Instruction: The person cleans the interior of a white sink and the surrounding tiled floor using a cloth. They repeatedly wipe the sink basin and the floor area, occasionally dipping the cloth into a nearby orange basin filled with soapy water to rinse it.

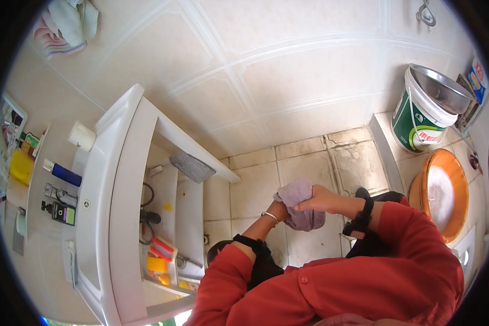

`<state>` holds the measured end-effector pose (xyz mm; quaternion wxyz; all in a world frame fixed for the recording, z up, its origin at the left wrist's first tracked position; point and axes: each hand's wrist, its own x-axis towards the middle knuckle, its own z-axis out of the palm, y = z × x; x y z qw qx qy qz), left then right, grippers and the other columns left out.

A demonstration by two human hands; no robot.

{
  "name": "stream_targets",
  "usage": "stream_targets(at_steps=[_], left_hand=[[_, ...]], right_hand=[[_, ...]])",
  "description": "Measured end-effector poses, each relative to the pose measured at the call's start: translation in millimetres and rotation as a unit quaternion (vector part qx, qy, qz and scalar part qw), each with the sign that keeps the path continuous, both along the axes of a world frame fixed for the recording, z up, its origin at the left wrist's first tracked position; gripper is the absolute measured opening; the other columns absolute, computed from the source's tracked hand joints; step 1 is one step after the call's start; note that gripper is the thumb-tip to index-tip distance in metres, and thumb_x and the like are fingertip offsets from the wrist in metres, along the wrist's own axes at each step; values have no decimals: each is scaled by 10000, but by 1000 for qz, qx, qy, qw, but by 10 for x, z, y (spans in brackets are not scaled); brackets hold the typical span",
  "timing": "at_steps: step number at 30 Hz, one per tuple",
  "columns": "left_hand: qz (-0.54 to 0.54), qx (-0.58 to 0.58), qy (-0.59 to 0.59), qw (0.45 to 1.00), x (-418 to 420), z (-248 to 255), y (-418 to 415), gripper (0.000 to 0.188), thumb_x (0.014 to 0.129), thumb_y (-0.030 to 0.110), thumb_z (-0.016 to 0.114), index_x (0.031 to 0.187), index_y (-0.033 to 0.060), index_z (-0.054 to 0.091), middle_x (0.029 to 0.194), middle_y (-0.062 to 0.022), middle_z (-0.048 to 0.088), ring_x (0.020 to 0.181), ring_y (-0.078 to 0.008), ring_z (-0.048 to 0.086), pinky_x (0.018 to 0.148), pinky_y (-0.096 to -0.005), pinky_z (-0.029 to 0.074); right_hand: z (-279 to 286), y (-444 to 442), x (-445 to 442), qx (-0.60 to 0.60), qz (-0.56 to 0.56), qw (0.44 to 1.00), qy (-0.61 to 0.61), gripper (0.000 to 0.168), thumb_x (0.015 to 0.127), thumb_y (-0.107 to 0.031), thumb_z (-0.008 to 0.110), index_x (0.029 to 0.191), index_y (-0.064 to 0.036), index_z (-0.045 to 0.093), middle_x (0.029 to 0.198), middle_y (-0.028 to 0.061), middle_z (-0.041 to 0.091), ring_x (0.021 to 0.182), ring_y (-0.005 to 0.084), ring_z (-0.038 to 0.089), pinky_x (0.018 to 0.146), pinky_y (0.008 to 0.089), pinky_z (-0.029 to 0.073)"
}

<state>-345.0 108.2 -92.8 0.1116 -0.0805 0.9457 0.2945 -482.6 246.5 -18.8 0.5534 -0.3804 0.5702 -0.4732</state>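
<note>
Both of my hands are on a bunched, mauve-grey cloth [297, 197], held in front of my knees above the tiled floor. My left hand [280, 210], with a silver bangle at its wrist, is partly covered by the cloth. From the other side my right hand [318, 199] grips it, thumb lying over the fabric. A grey cloth [192, 166] hangs over the lower rail of the open white washbasin cabinet [126, 195] on my left.
To my right, an orange basin [458, 195] holds whitish, sudsy-looking contents. Behind it, a green-and-white bucket [417, 118] has a metal bowl [444, 87] in its top. A raised step [385, 150] edges that side. Bottles, including a dark pump bottle [63, 214], stand by the washbasin [91, 195].
</note>
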Motion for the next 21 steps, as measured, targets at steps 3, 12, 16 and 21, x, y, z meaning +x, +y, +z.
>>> stream_targets(at_steps=[3, 12, 16, 21], left_hand=[[-25, -32, 19, 999, 8, -59, -27, 455, 841, 217, 515, 1278, 105, 454, 1329, -111, 445, 1258, -279, 369, 1067, -370, 247], [-9, 10, 28, 1000, 25, -256, -72, 449, 860, 222, 488, 1289, 98, 439, 1341, -116, 430, 1258, -281, 369, 1072, -366, 238], [54, 77, 65, 993, 91, -305, -84, 431, 827, 208, 529, 1238, 86, 488, 1291, -132, 479, 1213, -289, 420, 1035, -365, 296], [176, 95, -36, 979, 57, -39, 6, 359, 788, 190, 551, 1117, 48, 572, 1150, -190, 565, 1070, -339, 527, 920, -365, 413]], right_hand=[[18, 3, -1, 10, 6, 1000, 8, 439, 695, -126, 720, 1101, -15, 594, 1049, 80, 623, 974, 177, 563, 877, 306, 425], [34, 24, 0, 13, 14, 1000, 7, 435, 706, -147, 729, 1103, -29, 598, 1054, 78, 628, 979, 178, 566, 884, 308, 421], [57, 20, 15, 22, -2, 1000, -7, 436, 711, -138, 733, 1106, -19, 593, 1060, 73, 625, 992, 177, 563, 886, 307, 422], [68, 41, -13, 9, -15, 997, -70, 431, 732, -94, 713, 1131, -19, 571, 1080, 70, 612, 1004, 173, 557, 885, 304, 425]])
